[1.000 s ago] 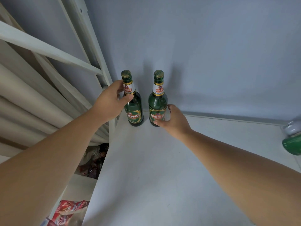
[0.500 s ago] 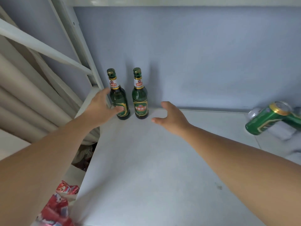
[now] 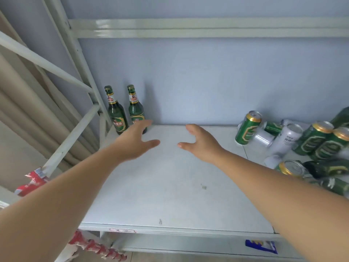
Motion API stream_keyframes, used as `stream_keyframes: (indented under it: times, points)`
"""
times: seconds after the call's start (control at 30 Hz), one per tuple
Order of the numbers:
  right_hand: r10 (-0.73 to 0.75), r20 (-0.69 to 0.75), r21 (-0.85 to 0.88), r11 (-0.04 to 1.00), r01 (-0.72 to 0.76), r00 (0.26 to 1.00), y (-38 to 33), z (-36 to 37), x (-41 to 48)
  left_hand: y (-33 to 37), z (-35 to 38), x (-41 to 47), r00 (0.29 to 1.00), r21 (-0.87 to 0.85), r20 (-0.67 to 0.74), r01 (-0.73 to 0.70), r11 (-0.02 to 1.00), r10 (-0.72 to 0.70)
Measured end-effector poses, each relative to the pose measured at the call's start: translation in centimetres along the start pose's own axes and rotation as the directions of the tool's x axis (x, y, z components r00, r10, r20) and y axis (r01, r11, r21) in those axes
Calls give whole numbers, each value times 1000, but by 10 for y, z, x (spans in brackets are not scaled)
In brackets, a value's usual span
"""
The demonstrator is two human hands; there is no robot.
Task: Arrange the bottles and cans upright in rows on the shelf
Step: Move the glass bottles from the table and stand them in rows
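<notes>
My left hand (image 3: 136,142) hangs spread over the shelf (image 3: 170,186), fingers straight, thumb out, holding nothing. Its fingertips cross in front of the base of the second bottle (image 3: 135,108), and I cannot tell whether they touch it. My right hand (image 3: 200,142), at frame centre, is also empty, with fingers loosely curved, and is clear of the other hand.

The first bottle (image 3: 115,114) and the second stand upright side by side at centre left, in the shelf's back corner, necks up. At the right edge, a green can (image 3: 248,127) and a silver can (image 3: 287,138) lie tilted in a heap, tops toward the upper right.
</notes>
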State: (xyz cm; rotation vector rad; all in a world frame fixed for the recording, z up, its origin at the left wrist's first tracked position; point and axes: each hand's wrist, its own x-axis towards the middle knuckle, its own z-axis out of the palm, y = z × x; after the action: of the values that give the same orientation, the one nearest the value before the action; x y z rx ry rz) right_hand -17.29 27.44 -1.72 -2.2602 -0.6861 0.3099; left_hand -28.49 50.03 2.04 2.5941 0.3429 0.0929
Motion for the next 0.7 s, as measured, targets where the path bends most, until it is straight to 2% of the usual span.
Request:
stream_keyframes:
  times: [0.17, 0.4, 0.53, 0.7]
  points:
    - [43, -21, -63, 997, -45, 999, 13, -36, -53, 52, 23, -7, 990, -52, 54, -128, 990, 131]
    - [171, -158, -49, 982, -181, 972, 23, -82, -105, 114, 37, 6, 931, -154, 141, -316, 936, 338]
    - [214, -202, -53, 972, -229, 956, 30, -95, -132, 141, 54, 8, 901, -261, 176, -346, 901, 397]
    - [197, -286, -55, 974, -221, 938, 36, -117, -158, 178, 72, 7, 853, -272, 227, -408, 872, 470]
